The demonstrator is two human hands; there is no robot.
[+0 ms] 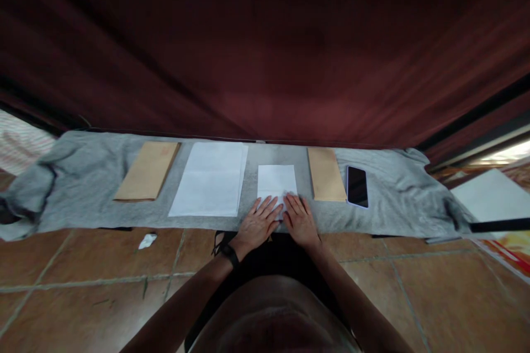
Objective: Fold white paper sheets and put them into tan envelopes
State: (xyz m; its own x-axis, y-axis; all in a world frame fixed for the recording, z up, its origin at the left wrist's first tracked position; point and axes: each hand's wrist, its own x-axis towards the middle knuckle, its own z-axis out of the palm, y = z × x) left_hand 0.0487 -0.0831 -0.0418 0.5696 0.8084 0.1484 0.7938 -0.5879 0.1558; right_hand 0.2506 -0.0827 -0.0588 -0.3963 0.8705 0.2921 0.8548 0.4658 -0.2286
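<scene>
A small white sheet of paper [276,179], apparently folded, lies on the grey cloth right in front of me. My left hand [259,223] rests flat on its near left part, fingers stretched out. On the near right part lies my right hand [298,219], also flat with its fingers extended. The paper's near edge is partly hidden under both hands. Left of it is a stack of larger white paper [209,179]. A brown envelope stack [326,174] sits just to the right of the small sheet.
Another brown envelope stack [148,171] lies farther left. At the right is a phone [357,186] with a dark screen. The grey cloth [393,187] covers a narrow bench against a dark red curtain [265,66]. A crumpled white tissue [147,240] lies on the tiled floor [439,287].
</scene>
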